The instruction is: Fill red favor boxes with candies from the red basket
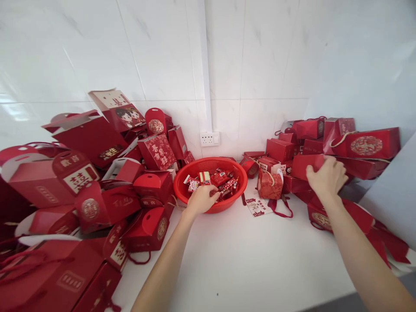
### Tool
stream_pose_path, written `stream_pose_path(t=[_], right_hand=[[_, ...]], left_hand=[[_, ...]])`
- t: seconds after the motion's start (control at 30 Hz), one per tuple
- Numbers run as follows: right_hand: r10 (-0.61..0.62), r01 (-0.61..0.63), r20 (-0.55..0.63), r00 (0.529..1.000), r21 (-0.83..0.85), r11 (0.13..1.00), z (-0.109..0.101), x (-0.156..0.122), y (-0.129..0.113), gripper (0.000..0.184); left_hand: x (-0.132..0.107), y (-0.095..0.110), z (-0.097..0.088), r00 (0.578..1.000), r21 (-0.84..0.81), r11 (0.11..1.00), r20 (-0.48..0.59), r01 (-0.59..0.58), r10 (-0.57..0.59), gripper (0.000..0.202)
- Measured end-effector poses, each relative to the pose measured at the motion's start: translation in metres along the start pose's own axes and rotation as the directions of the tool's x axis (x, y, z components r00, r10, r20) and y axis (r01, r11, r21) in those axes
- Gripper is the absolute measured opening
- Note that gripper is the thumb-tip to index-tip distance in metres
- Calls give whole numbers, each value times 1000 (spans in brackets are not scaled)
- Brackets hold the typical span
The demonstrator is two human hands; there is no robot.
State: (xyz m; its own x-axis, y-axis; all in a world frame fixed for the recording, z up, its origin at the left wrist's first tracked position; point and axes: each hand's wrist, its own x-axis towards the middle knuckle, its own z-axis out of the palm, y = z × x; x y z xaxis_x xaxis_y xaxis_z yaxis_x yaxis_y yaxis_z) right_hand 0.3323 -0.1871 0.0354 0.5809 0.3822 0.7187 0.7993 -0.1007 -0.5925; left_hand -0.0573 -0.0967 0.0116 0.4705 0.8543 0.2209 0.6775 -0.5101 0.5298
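My left hand (203, 199) reaches over the near rim of a red plastic basket (209, 209). Its fingers are curled together, and anything between them is hidden. Wrapped candies (224, 181) in red, white and yellow packaging lie inside that basket. To the right, my right hand (328, 177) grips a plain red gift box (302, 166) from above, thumb and fingers bent at its right end. Around this box sit other red boxes, among them a small patterned one with a rope handle (270, 184).
Many red gift boxes (94, 208) with gold print are heaped on the left. A smaller heap (365, 145) stands against the right wall. A printed card (258, 206) lies on the white table (234, 260). A socket (209, 139) is on the tiled wall behind.
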Motion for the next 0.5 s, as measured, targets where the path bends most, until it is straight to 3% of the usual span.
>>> stream_pose_path(t=[0.07, 0.1, 0.17, 0.27, 0.37, 0.5], right_hand=[[-71, 78, 51, 996, -170, 982, 17, 0, -34, 48], [-126, 156, 166, 978, -180, 971, 29, 0, -51, 44], [-208, 276, 411, 888, -113, 954, 61, 2, -80, 35], [-237, 306, 557, 796, -32, 952, 112, 0, -105, 21], [-229, 273, 594, 771, 16, 962, 150, -4, -111, 32], [-222, 204, 537, 814, 94, 974, 171, -3, -109, 33]], left_hand=[[0, 1, 0, 1000, 0, 1000, -1, -4, 4, 25], [0, 1, 0, 1000, 1, 1000, -3, -3, 3, 24], [0, 2, 1, 1000, 5, 1000, -11, -1, 1, 24], [-3, 3, 1, 1000, 10, 1000, -26, -5, 5, 24], [-7, 4, 1, 999, 22, 1000, -46, -9, 10, 23], [-9, 1, 2, 996, 49, 999, -86, -2, 7, 22]])
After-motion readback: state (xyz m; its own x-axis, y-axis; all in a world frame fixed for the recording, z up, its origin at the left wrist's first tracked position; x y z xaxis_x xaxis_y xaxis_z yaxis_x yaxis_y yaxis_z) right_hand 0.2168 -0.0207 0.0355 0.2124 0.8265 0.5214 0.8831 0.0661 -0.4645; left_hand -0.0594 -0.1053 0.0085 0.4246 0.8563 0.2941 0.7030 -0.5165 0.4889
